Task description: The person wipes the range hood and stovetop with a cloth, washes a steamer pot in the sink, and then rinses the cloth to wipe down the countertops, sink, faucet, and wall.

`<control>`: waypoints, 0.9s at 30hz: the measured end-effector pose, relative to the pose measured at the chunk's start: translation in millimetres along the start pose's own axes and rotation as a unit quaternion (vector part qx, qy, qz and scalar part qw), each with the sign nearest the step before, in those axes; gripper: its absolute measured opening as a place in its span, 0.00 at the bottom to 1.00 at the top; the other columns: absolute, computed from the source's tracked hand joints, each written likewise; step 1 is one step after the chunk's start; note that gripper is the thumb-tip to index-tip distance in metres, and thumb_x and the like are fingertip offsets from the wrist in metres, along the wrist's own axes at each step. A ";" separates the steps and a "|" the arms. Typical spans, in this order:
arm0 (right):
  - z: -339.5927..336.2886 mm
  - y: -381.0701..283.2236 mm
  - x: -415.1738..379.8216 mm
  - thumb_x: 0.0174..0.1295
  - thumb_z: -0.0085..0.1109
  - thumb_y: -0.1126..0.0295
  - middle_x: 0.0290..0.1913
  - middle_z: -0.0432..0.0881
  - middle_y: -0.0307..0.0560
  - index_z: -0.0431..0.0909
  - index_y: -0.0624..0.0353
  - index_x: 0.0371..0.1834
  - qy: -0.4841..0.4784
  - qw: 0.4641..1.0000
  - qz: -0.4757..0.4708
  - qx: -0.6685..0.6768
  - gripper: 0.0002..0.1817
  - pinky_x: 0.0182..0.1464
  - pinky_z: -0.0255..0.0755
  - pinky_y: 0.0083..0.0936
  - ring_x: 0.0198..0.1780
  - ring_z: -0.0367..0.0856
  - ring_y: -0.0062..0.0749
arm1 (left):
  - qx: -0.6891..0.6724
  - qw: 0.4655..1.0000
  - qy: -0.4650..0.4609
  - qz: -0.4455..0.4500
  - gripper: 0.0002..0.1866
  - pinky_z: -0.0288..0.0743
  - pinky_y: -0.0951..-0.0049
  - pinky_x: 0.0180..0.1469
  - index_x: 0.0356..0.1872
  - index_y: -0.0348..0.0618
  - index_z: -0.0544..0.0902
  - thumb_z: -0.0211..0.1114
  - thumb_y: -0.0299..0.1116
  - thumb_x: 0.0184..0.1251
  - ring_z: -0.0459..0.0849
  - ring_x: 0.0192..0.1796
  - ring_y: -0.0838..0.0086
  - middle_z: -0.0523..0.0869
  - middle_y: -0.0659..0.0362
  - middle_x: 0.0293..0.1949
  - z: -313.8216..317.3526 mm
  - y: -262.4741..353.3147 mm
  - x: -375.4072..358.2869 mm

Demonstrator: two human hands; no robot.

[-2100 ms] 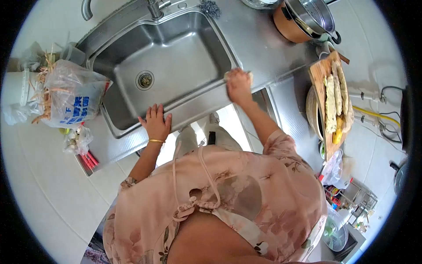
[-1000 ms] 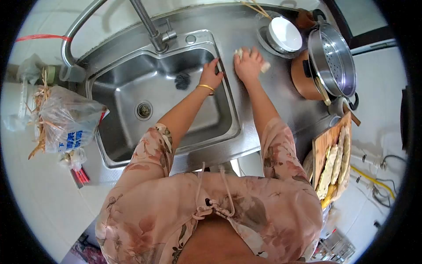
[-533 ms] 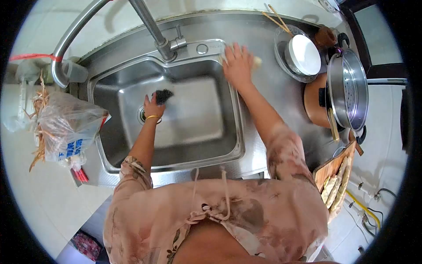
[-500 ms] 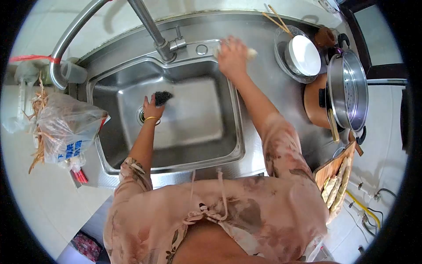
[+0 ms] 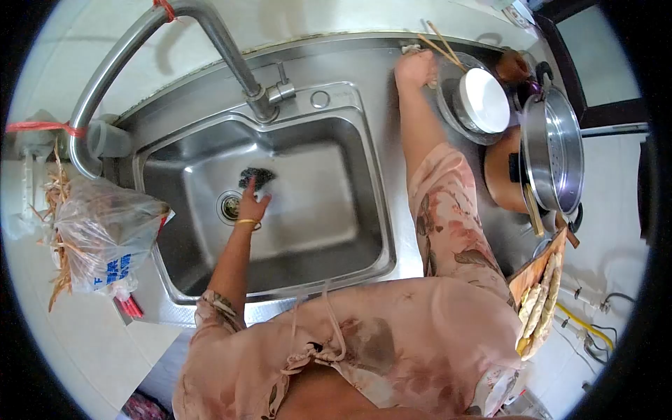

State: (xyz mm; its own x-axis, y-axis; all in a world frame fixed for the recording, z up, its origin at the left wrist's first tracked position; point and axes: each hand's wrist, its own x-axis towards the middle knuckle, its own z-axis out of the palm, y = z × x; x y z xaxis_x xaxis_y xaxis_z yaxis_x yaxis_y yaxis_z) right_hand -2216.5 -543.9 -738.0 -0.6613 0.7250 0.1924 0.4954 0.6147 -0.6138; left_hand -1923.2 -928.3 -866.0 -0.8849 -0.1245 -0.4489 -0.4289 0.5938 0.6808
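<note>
In the sink [image 5: 308, 276], my left hand [image 5: 251, 205] is stretched out with thumb and fingers apart. One fingertip overlaps the near edge of a dark scrubber [image 5: 257, 176], which lies on the basin floor beside the drain [image 5: 230, 207]. Over the back of the counter, my right hand [image 5: 416, 68] is closed around a pale cloth [image 5: 411, 49]; only small bits of it stick out around the fingers. Just right of that hand stands a glass bowl [image 5: 448, 112] holding a white bowl [image 5: 486, 101] and a pair of chopsticks [image 5: 445, 43].
A curved faucet [image 5: 231, 52] arches over the back left. At the left hangs a plastic bag [image 5: 105, 231]. A steamer pot [image 5: 553, 150] stands at the right, with a wooden board [image 5: 530, 283] bearing long pale roots in front of it.
My right hand has moved right with the cloth, from behind the sink to beside the bowls. My left hand has drawn slightly back and its fingers have spread from the scrubber.
</note>
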 end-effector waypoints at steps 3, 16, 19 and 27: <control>18.9 -10.7 -25.8 0.58 0.51 0.62 0.54 0.71 0.61 0.70 0.66 0.51 0.017 0.967 -0.178 -0.184 0.22 0.56 0.60 0.48 0.56 0.68 0.51 | -0.050 0.997 -0.037 -0.041 0.42 0.73 0.65 0.55 0.69 0.41 0.54 0.66 0.37 0.56 0.75 0.57 0.53 0.65 0.39 0.63 -1.0 7.7 -23.9; -16.0 24.5 -121.4 0.53 0.52 0.75 0.46 0.77 0.56 0.74 0.60 0.44 -0.239 0.820 -0.436 0.286 0.14 0.56 0.61 0.39 0.50 0.73 0.49 | -0.088 0.993 -0.079 0.023 0.37 0.75 0.67 0.51 0.68 0.43 0.58 0.65 0.36 0.58 0.80 0.52 0.58 0.69 0.42 0.60 -1.8 34.2 -72.1; -15.5 23.4 -67.0 0.55 0.50 0.73 0.47 0.76 0.55 0.74 0.58 0.45 -0.027 0.966 -0.241 0.094 0.13 0.57 0.60 0.41 0.52 0.73 0.48 | -0.135 0.986 -0.086 -0.035 0.36 0.75 0.68 0.51 0.67 0.42 0.59 0.64 0.36 0.58 0.80 0.50 0.61 0.70 0.43 0.59 -8.9 5.8 -93.0; 22.7 -38.2 -152.3 0.53 0.50 0.76 0.49 0.75 0.55 0.74 0.58 0.45 -0.050 0.823 -0.561 0.068 0.14 0.59 0.61 0.42 0.53 0.71 0.49 | -0.119 0.986 -0.110 -0.027 0.35 0.72 0.67 0.55 0.66 0.42 0.62 0.63 0.40 0.59 0.79 0.52 0.63 0.72 0.45 0.58 -20.4 33.7 -135.2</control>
State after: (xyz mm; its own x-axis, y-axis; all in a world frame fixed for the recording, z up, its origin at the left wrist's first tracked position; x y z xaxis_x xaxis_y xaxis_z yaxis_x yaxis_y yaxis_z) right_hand -2147.5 -684.8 -761.2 -0.7058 -0.3092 0.6374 -0.5226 0.8346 -0.1739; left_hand -1821.7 -907.7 -770.5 -0.8100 0.0399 -0.5851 -0.5282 0.3839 0.7574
